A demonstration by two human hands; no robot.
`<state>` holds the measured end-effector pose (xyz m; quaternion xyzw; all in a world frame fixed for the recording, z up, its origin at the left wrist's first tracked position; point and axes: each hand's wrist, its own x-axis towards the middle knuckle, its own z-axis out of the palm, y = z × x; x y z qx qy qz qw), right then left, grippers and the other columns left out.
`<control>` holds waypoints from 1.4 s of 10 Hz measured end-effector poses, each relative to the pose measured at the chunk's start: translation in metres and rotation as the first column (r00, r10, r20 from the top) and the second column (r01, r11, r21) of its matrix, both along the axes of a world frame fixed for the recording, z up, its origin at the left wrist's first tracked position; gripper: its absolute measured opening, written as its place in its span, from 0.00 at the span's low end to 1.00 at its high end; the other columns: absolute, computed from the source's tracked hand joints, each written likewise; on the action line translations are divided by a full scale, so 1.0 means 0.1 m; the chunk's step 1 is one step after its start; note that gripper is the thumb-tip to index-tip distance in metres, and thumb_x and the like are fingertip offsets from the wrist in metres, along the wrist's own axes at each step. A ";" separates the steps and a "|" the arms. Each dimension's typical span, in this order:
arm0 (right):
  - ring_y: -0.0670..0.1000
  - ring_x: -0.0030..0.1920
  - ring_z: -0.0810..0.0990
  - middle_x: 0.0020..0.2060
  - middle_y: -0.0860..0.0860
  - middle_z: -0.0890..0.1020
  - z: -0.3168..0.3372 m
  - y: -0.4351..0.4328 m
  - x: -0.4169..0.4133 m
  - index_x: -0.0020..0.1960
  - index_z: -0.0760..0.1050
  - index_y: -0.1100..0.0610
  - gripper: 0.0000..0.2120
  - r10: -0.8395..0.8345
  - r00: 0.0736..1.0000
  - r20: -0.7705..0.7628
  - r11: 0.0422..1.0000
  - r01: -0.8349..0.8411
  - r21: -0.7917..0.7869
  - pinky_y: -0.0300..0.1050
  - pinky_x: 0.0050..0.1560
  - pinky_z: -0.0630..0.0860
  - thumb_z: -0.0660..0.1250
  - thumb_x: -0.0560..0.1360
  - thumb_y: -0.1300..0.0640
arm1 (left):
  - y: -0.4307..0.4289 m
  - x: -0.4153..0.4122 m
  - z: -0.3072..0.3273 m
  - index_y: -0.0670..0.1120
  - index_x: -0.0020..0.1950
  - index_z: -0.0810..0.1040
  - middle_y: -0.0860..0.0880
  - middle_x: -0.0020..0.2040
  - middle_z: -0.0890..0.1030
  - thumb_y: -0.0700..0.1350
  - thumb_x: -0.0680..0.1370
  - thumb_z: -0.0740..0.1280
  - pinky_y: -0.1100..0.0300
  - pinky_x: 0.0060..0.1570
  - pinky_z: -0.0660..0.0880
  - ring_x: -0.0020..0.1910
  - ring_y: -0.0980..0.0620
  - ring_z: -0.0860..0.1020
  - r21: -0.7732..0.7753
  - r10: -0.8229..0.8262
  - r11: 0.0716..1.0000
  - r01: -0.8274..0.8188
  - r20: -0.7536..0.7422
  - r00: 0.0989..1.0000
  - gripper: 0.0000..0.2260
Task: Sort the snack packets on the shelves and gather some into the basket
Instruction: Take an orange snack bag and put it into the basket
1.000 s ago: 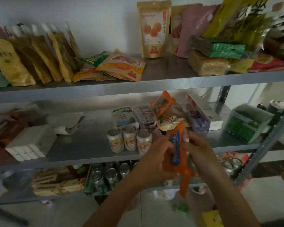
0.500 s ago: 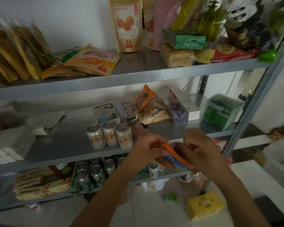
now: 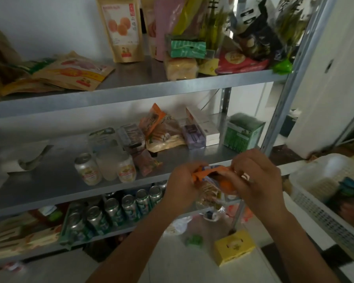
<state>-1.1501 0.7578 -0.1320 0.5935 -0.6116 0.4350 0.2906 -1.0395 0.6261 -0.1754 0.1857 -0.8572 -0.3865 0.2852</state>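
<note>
As left hand [image 3: 182, 187], right hand [image 3: 261, 181] grip one packet [image 3: 207, 173], one basket [image 3: 318, 214] near.

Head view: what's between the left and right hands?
In the head view, only the orange snack packet lies between them. It is crumpled, and the left hand and right hand each grip one end.

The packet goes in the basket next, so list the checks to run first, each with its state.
1. Grip on the packet: left hand and right hand both pinch it, ok.
2. Basket in view at the right: ok.
3. Room in the basket: partly filled, cannot tell.
4. Way from packet to basket free: looks ok.
5. Packet intact: crumpled and blurred, cannot tell.
</note>
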 end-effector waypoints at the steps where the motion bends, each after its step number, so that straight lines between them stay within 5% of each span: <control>1: 0.47 0.46 0.76 0.43 0.51 0.80 0.04 0.20 -0.14 0.46 0.79 0.58 0.19 0.058 0.987 0.149 0.994 -0.070 0.078 0.37 0.46 0.73 0.62 0.77 0.42 | 0.03 -0.15 -0.02 0.43 0.51 0.83 0.45 0.51 0.83 0.34 0.72 0.71 0.56 0.55 0.76 0.51 0.49 0.80 0.031 -0.005 1.000 0.007 -0.050 0.999 0.10; 2: 0.44 0.57 0.76 0.56 0.43 0.78 0.00 0.44 -0.30 0.61 0.73 0.50 0.20 0.209 0.883 0.421 0.965 -0.256 0.060 0.36 0.53 0.74 0.64 0.75 0.40 | 0.17 -0.32 0.02 0.42 0.53 0.81 0.45 0.48 0.84 0.28 0.70 0.71 0.50 0.52 0.79 0.50 0.47 0.82 0.336 -0.060 0.937 0.097 -0.119 0.991 0.15; 3: 0.44 0.59 0.78 0.59 0.42 0.78 -0.09 0.70 -0.47 0.65 0.70 0.47 0.27 0.230 0.740 0.632 0.935 -0.349 0.069 0.36 0.50 0.78 0.71 0.69 0.43 | 0.32 -0.54 -0.05 0.41 0.59 0.79 0.44 0.51 0.83 0.27 0.66 0.74 0.51 0.50 0.79 0.52 0.51 0.82 0.448 -0.171 0.861 0.241 -0.191 0.967 0.23; 4: 0.41 0.43 0.83 0.42 0.40 0.84 -0.15 0.93 -0.53 0.45 0.80 0.40 0.08 0.158 0.679 0.717 0.979 -0.203 -0.023 0.30 0.39 0.77 0.72 0.66 0.42 | 0.56 -0.74 -0.10 0.55 0.57 0.81 0.53 0.54 0.84 0.48 0.62 0.80 0.52 0.54 0.79 0.55 0.52 0.81 0.481 -0.373 0.788 0.385 -0.126 0.919 0.25; 5: 0.46 0.40 0.84 0.38 0.46 0.85 -0.23 1.16 -0.60 0.39 0.83 0.49 0.12 0.176 0.524 0.833 0.983 -0.054 -0.174 0.34 0.37 0.78 0.73 0.65 0.41 | 0.83 -0.93 -0.05 0.55 0.59 0.79 0.58 0.54 0.83 0.52 0.62 0.78 0.62 0.52 0.78 0.54 0.58 0.81 0.524 -0.506 0.707 0.476 -0.097 0.857 0.26; 6: 0.49 0.43 0.85 0.43 0.48 0.86 -0.30 1.37 -0.70 0.40 0.83 0.44 0.19 0.127 0.443 0.888 0.986 0.040 -0.161 0.39 0.40 0.81 0.72 0.58 0.31 | 0.97 -1.12 0.07 0.52 0.60 0.78 0.50 0.56 0.83 0.50 0.63 0.78 0.57 0.50 0.79 0.55 0.51 0.82 0.634 -0.478 0.607 0.479 -0.190 0.857 0.25; 7: 0.51 0.43 0.85 0.43 0.50 0.86 -0.37 1.55 -0.79 0.40 0.83 0.49 0.20 0.081 0.354 0.932 0.979 0.145 -0.140 0.44 0.42 0.82 0.75 0.58 0.35 | 1.09 -1.30 0.16 0.49 0.55 0.79 0.47 0.54 0.82 0.55 0.67 0.76 0.58 0.46 0.80 0.53 0.48 0.82 0.578 -0.377 0.713 0.397 -0.161 0.912 0.20; 8: 0.51 0.44 0.85 0.42 0.50 0.86 -0.42 1.73 -0.88 0.44 0.81 0.59 0.12 0.042 0.268 0.963 0.963 0.246 -0.110 0.49 0.45 0.83 0.70 0.67 0.51 | 1.33 -1.53 0.21 0.50 0.48 0.78 0.50 0.47 0.83 0.50 0.72 0.72 0.60 0.43 0.80 0.47 0.52 0.83 0.506 -0.371 0.774 0.381 -0.124 0.920 0.08; 10: 0.49 0.41 0.84 0.40 0.52 0.85 -0.40 2.15 -1.14 0.44 0.81 0.58 0.08 -0.032 0.243 0.969 0.876 0.474 -0.089 0.38 0.37 0.80 0.69 0.67 0.56 | 1.72 -2.17 0.17 0.48 0.41 0.78 0.53 0.37 0.81 0.42 0.74 0.72 0.69 0.33 0.74 0.37 0.61 0.80 0.422 -0.489 0.768 0.483 -0.102 0.866 0.04; 12: 0.50 0.38 0.84 0.39 0.52 0.85 -0.41 2.35 -1.58 0.45 0.78 0.60 0.06 -0.097 0.205 0.974 0.751 0.657 -0.064 0.41 0.34 0.80 0.68 0.71 0.58 | 1.90 -2.89 0.22 0.48 0.42 0.77 0.53 0.40 0.81 0.43 0.75 0.71 0.68 0.38 0.77 0.42 0.61 0.81 0.355 -0.712 0.635 0.686 -0.076 0.698 0.04; 13: 0.46 0.34 0.84 0.36 0.50 0.84 -0.33 2.42 -1.81 0.45 0.77 0.57 0.02 -0.164 0.196 0.967 0.695 0.719 -0.028 0.34 0.26 0.75 0.68 0.74 0.59 | 1.91 -3.29 0.24 0.48 0.44 0.78 0.54 0.44 0.81 0.42 0.75 0.71 0.63 0.43 0.80 0.46 0.61 0.81 0.365 -0.792 0.550 0.751 -0.058 0.608 0.03; 14: 0.45 0.34 0.84 0.36 0.47 0.85 -0.29 2.52 -2.02 0.44 0.78 0.57 0.01 -0.252 0.203 0.946 0.643 0.766 0.007 0.33 0.27 0.75 0.68 0.74 0.60 | 1.89 -3.68 0.22 0.51 0.42 0.79 0.55 0.46 0.82 0.42 0.74 0.72 0.59 0.48 0.80 0.49 0.62 0.80 0.336 -0.806 0.548 0.766 -0.032 0.591 0.04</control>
